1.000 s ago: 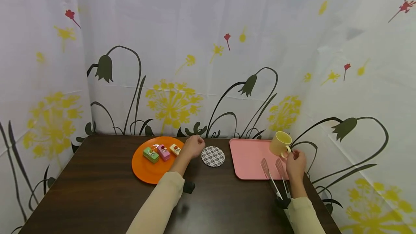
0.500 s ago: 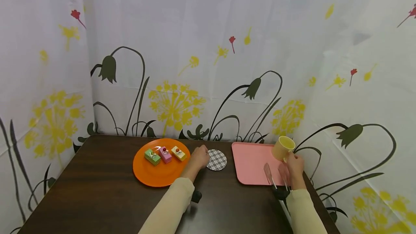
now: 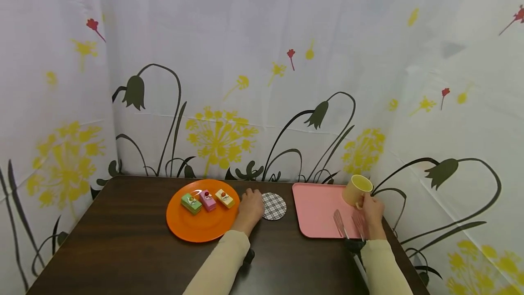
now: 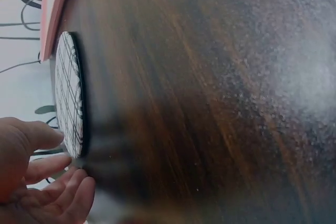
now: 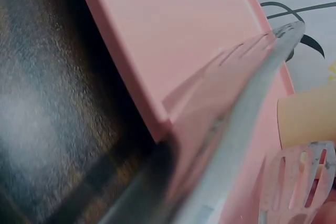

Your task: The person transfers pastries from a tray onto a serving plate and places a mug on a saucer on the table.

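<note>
In the head view, a yellow mug stands at the right end of a pink tray. My right hand grips its handle; the fingertips are largely hidden in the right wrist view. Metal tongs with slotted ends lie across the tray's front edge, beside that hand. My left hand is at the left edge of a round plaid coaster. In the left wrist view, its thumb and fingers are parted at the rim of the coaster, which lies flat.
An orange plate left of my left hand carries three small toy cakes, green, pink and cream. A flower-printed curtain hangs behind the dark wooden table.
The right hand has come forward onto the mug's handle. My left hand has moved from above the gap beside the plate down to the coaster's edge. The view has shifted slightly.
</note>
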Motion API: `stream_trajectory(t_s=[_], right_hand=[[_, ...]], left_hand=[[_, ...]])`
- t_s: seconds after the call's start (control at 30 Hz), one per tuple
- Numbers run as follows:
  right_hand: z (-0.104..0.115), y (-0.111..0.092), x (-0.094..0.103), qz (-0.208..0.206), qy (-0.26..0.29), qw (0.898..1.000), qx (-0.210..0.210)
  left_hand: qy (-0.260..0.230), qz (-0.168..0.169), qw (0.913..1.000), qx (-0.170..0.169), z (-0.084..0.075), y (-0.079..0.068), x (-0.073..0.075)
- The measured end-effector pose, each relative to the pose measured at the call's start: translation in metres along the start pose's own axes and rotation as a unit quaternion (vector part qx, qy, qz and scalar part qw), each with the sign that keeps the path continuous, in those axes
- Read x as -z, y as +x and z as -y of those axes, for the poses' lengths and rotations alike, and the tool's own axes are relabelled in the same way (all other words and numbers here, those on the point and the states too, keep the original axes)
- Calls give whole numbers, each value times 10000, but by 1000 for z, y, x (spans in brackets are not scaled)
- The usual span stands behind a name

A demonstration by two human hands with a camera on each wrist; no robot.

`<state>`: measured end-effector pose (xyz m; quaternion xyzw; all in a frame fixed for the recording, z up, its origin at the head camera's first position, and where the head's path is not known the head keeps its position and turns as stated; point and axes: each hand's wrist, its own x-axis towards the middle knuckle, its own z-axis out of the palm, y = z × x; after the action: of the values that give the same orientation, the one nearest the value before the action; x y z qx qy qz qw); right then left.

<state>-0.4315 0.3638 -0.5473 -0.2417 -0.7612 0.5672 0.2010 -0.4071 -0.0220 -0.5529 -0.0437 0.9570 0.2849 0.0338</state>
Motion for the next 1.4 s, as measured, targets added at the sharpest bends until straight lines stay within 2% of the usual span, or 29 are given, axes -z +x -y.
stream_trajectory(t_s=[0.1, 0.33, 0.47, 0.63, 0.87, 1.03, 1.2, 1.3, 1.4], right_hand=[[-2, 1, -1, -42, 88, 9999, 30], [6, 2, 0, -287, 192, 9991, -235], [8, 3, -1, -421, 254, 9980, -395], [8, -2, -5, -584, 445, 9943, -779], [9, 2, -2, -601, 886, 9878, -1131], [10, 8, 5, -663, 819, 9887, -1070], [11, 10, -2, -856, 810, 9893, -862], [16, 5, -12, -1053, 1170, 9832, -923], [25, -3, -23, -1024, 1608, 9779, -865]], left_hand=[[183, -17, 9998, -17, -1, -1, -1], [438, -107, 9989, -153, -2, 0, -3], [214, -33, 9997, -108, -1, 1, -3], [-187, -85, 9997, 111, 2, -2, -3], [-347, -178, 9992, 72, 2, -3, -4], [-478, -254, 9985, 73, -2, -1, -7], [-700, -327, 9968, 217, 0, 4, -10], [-727, -268, 9965, 297, 3, 7, -11], [-681, -223, 9967, 384, 8, 10, -11]])
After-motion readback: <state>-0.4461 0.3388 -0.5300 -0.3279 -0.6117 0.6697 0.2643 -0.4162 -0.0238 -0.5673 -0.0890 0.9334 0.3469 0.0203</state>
